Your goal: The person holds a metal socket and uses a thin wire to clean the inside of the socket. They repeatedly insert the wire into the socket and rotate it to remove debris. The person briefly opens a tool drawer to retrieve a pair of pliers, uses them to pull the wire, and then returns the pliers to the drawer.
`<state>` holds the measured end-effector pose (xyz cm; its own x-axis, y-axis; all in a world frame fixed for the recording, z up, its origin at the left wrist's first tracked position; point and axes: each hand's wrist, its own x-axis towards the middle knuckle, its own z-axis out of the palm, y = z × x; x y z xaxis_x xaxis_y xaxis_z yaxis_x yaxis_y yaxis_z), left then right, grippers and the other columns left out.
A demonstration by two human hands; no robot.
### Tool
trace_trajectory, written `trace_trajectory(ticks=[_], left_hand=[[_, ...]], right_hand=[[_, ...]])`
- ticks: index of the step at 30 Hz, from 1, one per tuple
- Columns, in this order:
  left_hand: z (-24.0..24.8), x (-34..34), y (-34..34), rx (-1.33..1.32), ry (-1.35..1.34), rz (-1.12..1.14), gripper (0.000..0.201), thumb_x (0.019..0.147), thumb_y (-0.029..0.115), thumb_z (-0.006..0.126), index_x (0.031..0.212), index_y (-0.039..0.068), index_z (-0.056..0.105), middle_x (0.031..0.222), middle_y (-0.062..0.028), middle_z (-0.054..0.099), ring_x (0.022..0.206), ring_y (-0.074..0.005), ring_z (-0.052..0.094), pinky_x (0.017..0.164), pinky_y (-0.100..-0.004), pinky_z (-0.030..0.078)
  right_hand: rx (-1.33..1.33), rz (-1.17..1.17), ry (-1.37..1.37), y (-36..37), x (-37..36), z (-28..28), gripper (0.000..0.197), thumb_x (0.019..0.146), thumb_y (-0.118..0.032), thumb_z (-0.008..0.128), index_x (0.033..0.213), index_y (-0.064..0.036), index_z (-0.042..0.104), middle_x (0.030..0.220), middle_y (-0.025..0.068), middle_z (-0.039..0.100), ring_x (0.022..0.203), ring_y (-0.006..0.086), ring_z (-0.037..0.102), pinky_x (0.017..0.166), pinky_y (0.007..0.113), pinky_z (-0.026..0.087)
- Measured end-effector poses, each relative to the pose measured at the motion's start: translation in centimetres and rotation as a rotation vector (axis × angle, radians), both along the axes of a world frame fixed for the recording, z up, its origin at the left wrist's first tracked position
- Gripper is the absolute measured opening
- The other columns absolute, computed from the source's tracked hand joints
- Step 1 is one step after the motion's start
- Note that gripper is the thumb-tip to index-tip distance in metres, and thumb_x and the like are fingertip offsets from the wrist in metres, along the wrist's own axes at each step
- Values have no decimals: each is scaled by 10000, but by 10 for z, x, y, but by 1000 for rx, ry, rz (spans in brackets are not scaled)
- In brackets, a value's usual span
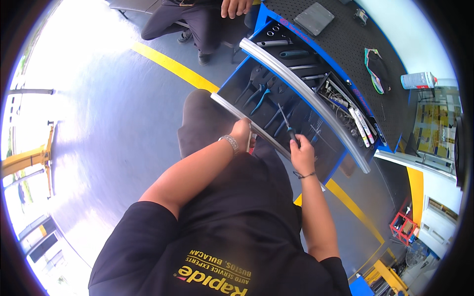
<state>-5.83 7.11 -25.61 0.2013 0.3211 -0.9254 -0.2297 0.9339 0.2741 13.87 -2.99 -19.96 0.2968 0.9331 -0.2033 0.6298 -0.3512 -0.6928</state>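
My right hand [302, 154] is closed round the black and teal handle of a screwdriver [285, 118]. Its thin shaft points up and left over the pulled-out lower drawer [232, 85] of a blue tool cabinet. At that drawer's silver front edge, my left hand [241, 134] has its fingers curled; a pale strip and a bit of red show beside them, too little to name. In the drawer lie pliers with teal handles [260, 101], darker pliers [252, 81] and several thin tools [316, 132].
Above it, another open drawer [276, 61] holds wrenches and a black tray with white markers [364, 126]. A grey flat case [314, 18] and a spray can [418, 80] stand on the cabinet top. Beyond the drawers sits another person [197, 24]. Yellow lines [173, 66] cross the floor.
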Motion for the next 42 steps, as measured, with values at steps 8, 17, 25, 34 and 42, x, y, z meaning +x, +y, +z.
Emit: trace_trajectory(ticks=[8,17,25,34,42], left_hand=[[3,-20,-17,-69,97,-66,386,940,345,401,1162,38,479,968,-170,518,698,-287,575,592,-461,497],[15,-28,-15,-45,102,-162,357,944,291,372,1087,-6,508,822,-163,545,632,-266,565,565,-451,508],[12,-36,-8,-32,91,-215,399,936,306,373,1100,-33,506,824,-197,560,561,-295,572,528,-455,511],[42,-67,10,754,256,-1007,333,910,262,430,981,-20,593,933,-208,661,790,-356,650,707,-463,531],[50,-72,29,959,628,-1149,310,911,257,464,934,21,664,1031,-181,683,953,-348,671,852,-454,534]], right_hand=[[112,133,13,75,-27,-43,510,892,-135,578,1328,105,466,1237,270,561,1158,412,535,1004,431,419],[192,410,-393,164,-53,-73,652,902,-244,602,1419,83,375,1309,316,503,1214,443,485,1089,504,338],[-150,53,-430,204,-84,-49,779,824,-316,690,1423,33,335,1299,305,538,1197,449,532,1021,497,433],[-239,177,-416,207,-43,-53,506,781,-248,672,1204,11,570,1183,250,630,1116,400,600,962,452,480],[-83,568,-778,199,-61,-46,393,888,-167,602,1279,-194,567,1006,156,533,969,345,626,869,512,494]])
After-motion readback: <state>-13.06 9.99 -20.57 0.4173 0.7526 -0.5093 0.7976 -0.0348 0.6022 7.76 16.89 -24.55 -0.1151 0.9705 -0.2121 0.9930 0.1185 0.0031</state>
